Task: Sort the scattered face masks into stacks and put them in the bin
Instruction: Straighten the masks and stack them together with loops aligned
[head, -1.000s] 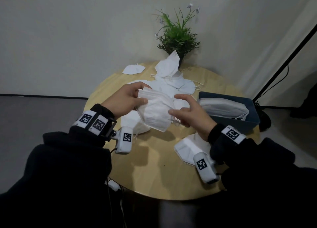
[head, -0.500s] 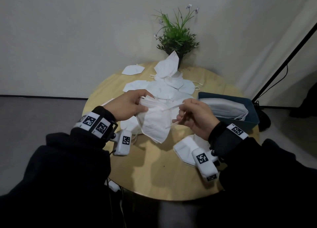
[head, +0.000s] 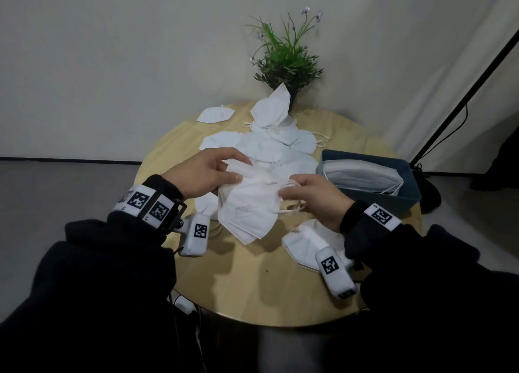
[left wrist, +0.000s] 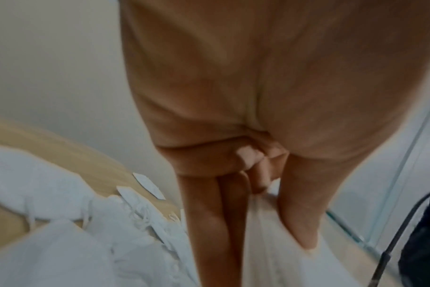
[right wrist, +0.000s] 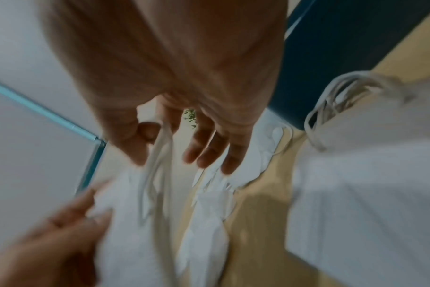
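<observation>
Left hand [head: 203, 174] pinches the upper left edge of a small stack of folded white masks [head: 247, 207], thumb on the near face, fingers behind; the left wrist view shows the same, thumb and fingers closed flat on white fabric. Stack held up above the round wooden table [head: 247, 282], lower tip hanging toward the tabletop. Right hand [head: 314, 198] at the stack's right edge, fingers curled; in the right wrist view an ear loop [right wrist: 157, 155] runs up between thumb and forefinger, the other fingers loosely bent beside it. That view is blurred, so how firm the hold is on the loop I cannot tell.

Loose masks [head: 266, 145] lie heaped mid-table beyond the hands, one propped upright against the potted plant [head: 286, 58] at the far edge. A single mask [head: 214, 114] lies apart at far left. Another mask [head: 303, 245] lies flat on the table under the right wrist. Blue-grey bin [head: 407, 195] on the table's right side, a stack of masks already inside
</observation>
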The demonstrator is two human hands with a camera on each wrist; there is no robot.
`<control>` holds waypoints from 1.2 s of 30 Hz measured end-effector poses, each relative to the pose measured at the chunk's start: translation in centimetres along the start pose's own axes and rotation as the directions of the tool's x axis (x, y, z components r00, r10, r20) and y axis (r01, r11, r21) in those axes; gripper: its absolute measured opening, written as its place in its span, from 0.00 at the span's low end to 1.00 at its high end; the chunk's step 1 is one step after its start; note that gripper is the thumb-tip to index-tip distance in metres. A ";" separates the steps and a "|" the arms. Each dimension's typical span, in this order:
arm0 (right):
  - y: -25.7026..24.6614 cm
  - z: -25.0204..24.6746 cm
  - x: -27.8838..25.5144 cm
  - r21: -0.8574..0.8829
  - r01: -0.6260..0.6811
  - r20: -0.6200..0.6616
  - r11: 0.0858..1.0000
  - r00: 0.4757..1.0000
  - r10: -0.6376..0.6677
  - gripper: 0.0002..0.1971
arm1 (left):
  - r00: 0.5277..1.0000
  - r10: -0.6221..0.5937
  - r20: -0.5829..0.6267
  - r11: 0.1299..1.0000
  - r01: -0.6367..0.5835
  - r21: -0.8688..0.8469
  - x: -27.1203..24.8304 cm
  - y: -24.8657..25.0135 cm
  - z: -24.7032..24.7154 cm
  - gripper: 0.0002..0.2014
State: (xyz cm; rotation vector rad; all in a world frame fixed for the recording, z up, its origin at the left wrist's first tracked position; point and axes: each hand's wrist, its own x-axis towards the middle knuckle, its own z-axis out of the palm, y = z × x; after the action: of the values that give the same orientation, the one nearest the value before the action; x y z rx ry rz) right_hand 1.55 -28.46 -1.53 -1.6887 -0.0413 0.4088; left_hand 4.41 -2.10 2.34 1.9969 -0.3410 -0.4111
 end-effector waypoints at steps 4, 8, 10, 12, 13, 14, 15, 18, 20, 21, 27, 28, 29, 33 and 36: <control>-1.0 -0.7 0.2 0.424 -0.020 -0.131 0.905 0.988 0.083 0.12 | 0.994 -0.013 -0.107 1.000 0.012 -0.011 0.2 -0.6 0.2 0.10; -0.6 -0.6 0.1 0.221 -0.069 -0.152 0.973 0.983 0.104 0.13 | 0.987 0.043 -0.152 0.997 -0.052 -0.057 0.4 -0.2 0.9 0.18; -0.2 -0.9 0.1 0.130 -0.104 -0.135 0.986 0.983 0.122 0.09 | 0.987 0.047 -0.156 0.995 -0.061 -0.083 0.6 -0.1 1.4 0.19; 0.1 -1.2 0.1 0.065 -0.107 -0.123 0.992 0.986 0.114 0.10 | 0.986 0.040 -0.160 0.995 -0.055 -0.088 0.7 -0.1 1.9 0.18; 0.2 -1.4 0.1 0.028 -0.103 -0.128 0.994 0.986 0.106 0.10 | 0.986 0.032 -0.166 0.995 -0.046 -0.086 0.9 -0.1 2.1 0.17; 0.3 -1.4 0.0 -0.005 -0.098 -0.132 0.995 0.987 0.097 0.11 | 0.985 0.023 -0.169 0.996 -0.038 -0.082 1.0 -0.2 2.3 0.16; 0.3 -1.4 -0.1 -0.026 -0.098 -0.133 0.995 0.987 0.093 0.11 | 0.986 0.019 -0.168 0.996 -0.032 -0.079 1.0 -0.2 2.4 0.14; 0.5 -1.6 -0.2 -0.036 -0.113 -0.134 0.993 0.985 0.107 0.13 | 0.987 0.029 -0.158 0.997 -0.040 -0.067 1.0 -0.1 2.4 0.13; 0.5 -1.8 -0.4 -0.025 -0.121 -0.124 0.992 0.985 0.117 0.14 | 0.985 0.035 -0.169 0.998 -0.044 -0.054 1.0 0.1 2.4 0.13; 0.5 -1.8 -0.4 -0.022 -0.123 -0.118 0.992 0.986 0.120 0.13 | 0.984 0.032 -0.177 0.998 -0.042 -0.054 1.0 0.1 2.4 0.14; 0.4 -2.1 -0.7 0.021 -0.141 -0.128 0.990 0.981 0.142 0.08 | 0.984 0.001 -0.178 0.998 -0.012 -0.057 1.2 0.2 2.7 0.15; 0.4 -2.2 -0.8 0.027 -0.149 -0.129 0.988 0.980 0.151 0.06 | 0.984 -0.001 -0.178 0.999 -0.008 -0.049 1.2 0.1 2.7 0.16; 0.4 -2.3 -0.9 0.036 -0.158 -0.128 0.987 0.979 0.161 0.05 | 0.984 -0.006 -0.177 0.999 -0.001 -0.040 1.3 0.0 2.8 0.16; 0.2 -3.4 -1.3 0.161 -0.127 -0.198 0.979 0.967 0.158 0.10 | 0.989 -0.075 -0.128 0.997 0.074 -0.014 1.2 -0.5 3.1 0.17; -0.1 -4.7 -1.9 0.209 -0.067 -0.276 0.976 0.953 0.125 0.12 | 0.988 -0.143 -0.058 0.989 0.141 -0.044 0.8 -0.7 4.7 0.17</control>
State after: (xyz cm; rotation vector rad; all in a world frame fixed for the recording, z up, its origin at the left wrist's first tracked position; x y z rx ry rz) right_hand 1.16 -33.40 -0.48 -1.5410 0.2889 0.2274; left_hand 3.15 -5.92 -0.33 1.9971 -0.1515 -0.4422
